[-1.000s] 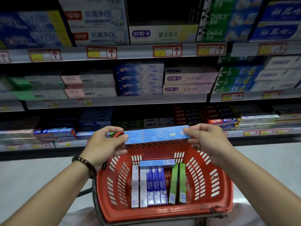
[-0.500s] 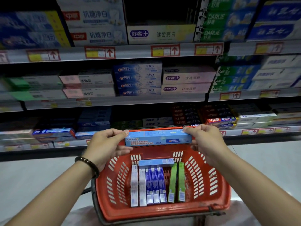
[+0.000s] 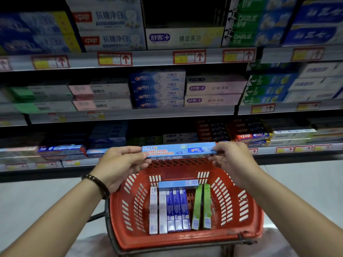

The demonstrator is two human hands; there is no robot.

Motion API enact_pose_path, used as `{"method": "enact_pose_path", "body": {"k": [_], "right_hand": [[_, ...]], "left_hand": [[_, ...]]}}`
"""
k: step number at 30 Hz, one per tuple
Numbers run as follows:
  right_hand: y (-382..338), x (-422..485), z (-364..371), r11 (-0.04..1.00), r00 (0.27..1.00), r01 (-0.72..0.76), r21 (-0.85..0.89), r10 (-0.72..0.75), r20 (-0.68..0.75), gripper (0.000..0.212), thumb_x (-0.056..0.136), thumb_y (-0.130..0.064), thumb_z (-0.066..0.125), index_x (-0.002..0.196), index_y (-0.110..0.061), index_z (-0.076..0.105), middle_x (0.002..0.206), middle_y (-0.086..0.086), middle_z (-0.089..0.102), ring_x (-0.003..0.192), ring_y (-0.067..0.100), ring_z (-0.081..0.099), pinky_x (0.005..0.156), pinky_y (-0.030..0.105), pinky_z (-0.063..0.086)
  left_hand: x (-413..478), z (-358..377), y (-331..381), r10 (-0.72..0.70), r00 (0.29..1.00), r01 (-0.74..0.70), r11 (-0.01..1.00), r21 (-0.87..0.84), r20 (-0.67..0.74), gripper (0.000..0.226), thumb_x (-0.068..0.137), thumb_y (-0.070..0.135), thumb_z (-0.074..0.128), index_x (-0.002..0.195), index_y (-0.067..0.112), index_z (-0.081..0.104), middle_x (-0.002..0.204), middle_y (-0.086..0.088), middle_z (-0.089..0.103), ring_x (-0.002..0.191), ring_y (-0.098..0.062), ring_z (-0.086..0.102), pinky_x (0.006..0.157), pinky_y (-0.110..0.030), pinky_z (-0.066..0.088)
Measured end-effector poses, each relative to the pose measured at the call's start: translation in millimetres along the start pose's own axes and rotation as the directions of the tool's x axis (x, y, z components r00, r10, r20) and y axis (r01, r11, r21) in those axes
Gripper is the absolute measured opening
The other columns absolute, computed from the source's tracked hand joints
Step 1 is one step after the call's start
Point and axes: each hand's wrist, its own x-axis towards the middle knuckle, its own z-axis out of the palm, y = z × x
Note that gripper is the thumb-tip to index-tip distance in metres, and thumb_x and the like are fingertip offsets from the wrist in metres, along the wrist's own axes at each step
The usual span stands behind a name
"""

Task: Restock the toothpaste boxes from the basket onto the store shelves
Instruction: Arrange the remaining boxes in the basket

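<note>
While you look down through the head camera, your left hand (image 3: 122,164) and right hand (image 3: 232,160) each pinch one end of a light-blue toothpaste box (image 3: 179,150), thumb and fingers curled round it. The box is held level, long side across, printed face toward you. It is above the far rim of the red basket (image 3: 241,210) and in front of the lowest shelf (image 3: 297,149).

The basket sits low between your forearms. On its floor:
- two white boxes (image 3: 153,210) at left
- three dark-blue boxes (image 3: 178,210) beside them
- two green boxes (image 3: 201,206) at right

All of them lie lengthwise. A second light-blue box (image 3: 178,184) lies crosswise over the far ends of the white and blue ones.

You have a beaded bracelet (image 3: 96,183) on your left wrist. The upper shelves (image 3: 148,59) carry stacked toothpaste, with price tags (image 3: 115,59) along the rails; the outer edges are blurred.
</note>
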Motion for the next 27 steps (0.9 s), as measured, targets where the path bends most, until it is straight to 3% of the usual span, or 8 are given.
{"method": "enact_pose_path", "body": {"k": [8, 12, 18, 21, 27], "right_hand": [[-0.2, -0.3, 0.0, 1.0, 0.999, 0.026, 0.003, -0.027, 0.045, 0.023, 0.102, -0.021, 0.069, 0.107, 0.001, 0.068, 0.078, 0.017, 0.074, 0.069, 0.026, 0.071, 0.063, 0.037, 0.055], [-0.9, -0.5, 0.2, 1.0, 0.998, 0.023, 0.009, -0.023, 0.058, 0.032, 0.101, -0.027, 0.071, 0.111, 0.003, 0.067, 0.089, 0.024, 0.077, 0.069, 0.026, 0.07, 0.061, 0.036, 0.053], [0.4, 0.5, -0.2, 1.0, 0.998, 0.016, 0.008, -0.017, 0.058, 0.025, 0.1, -0.026, 0.073, 0.105, -0.003, 0.064, 0.105, 0.033, 0.074, 0.072, 0.029, 0.074, 0.062, 0.037, 0.056], [0.5, 0.3, 0.1, 1.0, 0.997, 0.02, 0.005, -0.02, 0.075, 0.028, 0.1, -0.026, 0.072, 0.108, 0.0, 0.065, 0.099, 0.03, 0.077, 0.073, 0.029, 0.075, 0.065, 0.038, 0.057], [-1.9, -0.8, 8.2, 0.999, 0.995, 0.05, 0.0, -0.05, 0.09, 0.022, 0.101, -0.023, 0.072, 0.101, -0.004, 0.061, 0.087, 0.022, 0.079, 0.079, 0.034, 0.08, 0.072, 0.042, 0.061]], "left_hand": [[0.0, -3.4, 2.3, 0.025, 0.999, -0.023, 0.999, 0.039, -0.033, 0.033, 0.091, 0.029, 0.075, 0.112, 0.003, 0.071, 0.097, -0.019, 0.079, 0.094, -0.03, 0.078, 0.076, -0.033, 0.065], [-1.5, -4.2, 3.0, 0.017, 0.999, -0.014, 0.996, 0.088, -0.029, 0.037, 0.092, 0.036, 0.073, 0.112, 0.005, 0.071, 0.097, -0.016, 0.079, 0.095, -0.028, 0.078, 0.079, -0.036, 0.064], [-0.6, -3.3, 0.3, 0.037, 0.997, -0.031, 0.994, 0.103, -0.062, 0.034, 0.092, 0.037, 0.073, 0.109, 0.007, 0.072, 0.098, -0.013, 0.08, 0.094, -0.024, 0.079, 0.084, -0.036, 0.065], [-0.3, -2.9, 0.4, 0.063, 0.995, -0.054, 0.993, 0.109, -0.082, 0.034, 0.092, 0.035, 0.073, 0.108, 0.005, 0.073, 0.096, -0.011, 0.08, 0.093, -0.021, 0.079, 0.088, -0.038, 0.062], [5.2, -7.2, -2.1, 0.142, 0.977, -0.123, 0.984, 0.129, -0.156, 0.028, 0.093, 0.026, 0.075, 0.098, 0.0, 0.07, 0.094, -0.011, 0.08, 0.087, -0.021, 0.079, 0.076, -0.035, 0.066]]}}
